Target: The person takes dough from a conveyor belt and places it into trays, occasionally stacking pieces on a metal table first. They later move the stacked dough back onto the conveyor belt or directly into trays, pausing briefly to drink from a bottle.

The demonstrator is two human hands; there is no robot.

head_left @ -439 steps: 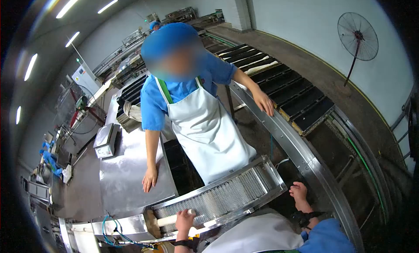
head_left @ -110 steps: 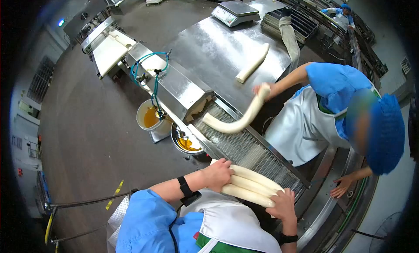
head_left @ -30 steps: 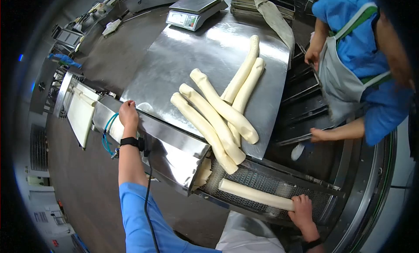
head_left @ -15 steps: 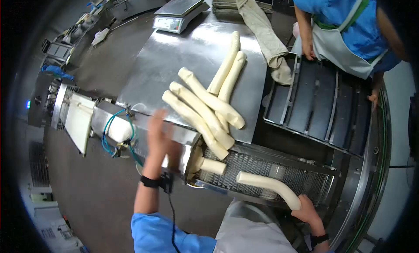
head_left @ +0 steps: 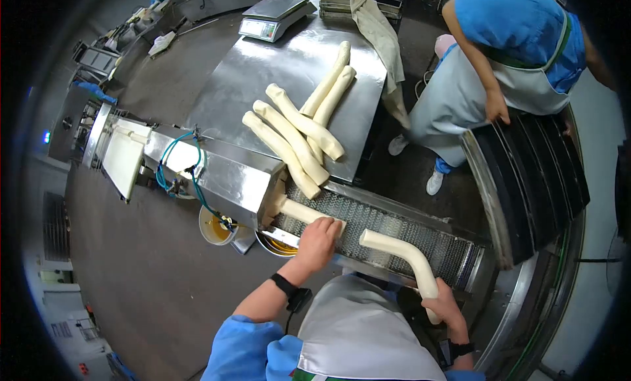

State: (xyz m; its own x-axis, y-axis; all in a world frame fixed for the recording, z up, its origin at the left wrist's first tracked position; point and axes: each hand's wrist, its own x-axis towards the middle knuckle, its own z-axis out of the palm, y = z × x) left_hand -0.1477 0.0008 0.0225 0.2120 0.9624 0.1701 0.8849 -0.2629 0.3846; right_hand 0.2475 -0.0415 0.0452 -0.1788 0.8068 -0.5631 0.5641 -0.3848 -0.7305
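A pale dough roll (head_left: 299, 211) comes out of the metal machine housing (head_left: 246, 187) onto the mesh conveyor (head_left: 368, 213). My left hand (head_left: 319, 243) is closed around its free end. A second dough roll (head_left: 401, 249) lies slanting over the conveyor's near edge, bent downward on the right. My right hand (head_left: 445, 303) grips its lower end. Beyond the conveyor, several long dough rolls (head_left: 305, 126) lie crossed on the steel table (head_left: 223, 85), some with ends over the belt.
A scale (head_left: 273, 20) and a draped cloth (head_left: 381, 43) are at the table's far side. At the right a co-worker (head_left: 513, 46) holds a black slotted tray (head_left: 526, 184). A bucket (head_left: 215, 226) and a bowl (head_left: 276, 245) sit below the machine.
My left hand has come down onto the emerging roll, which reaches farther out. My right hand's roll has tilted downward. The co-worker has lifted and tilted the black tray away from the table.
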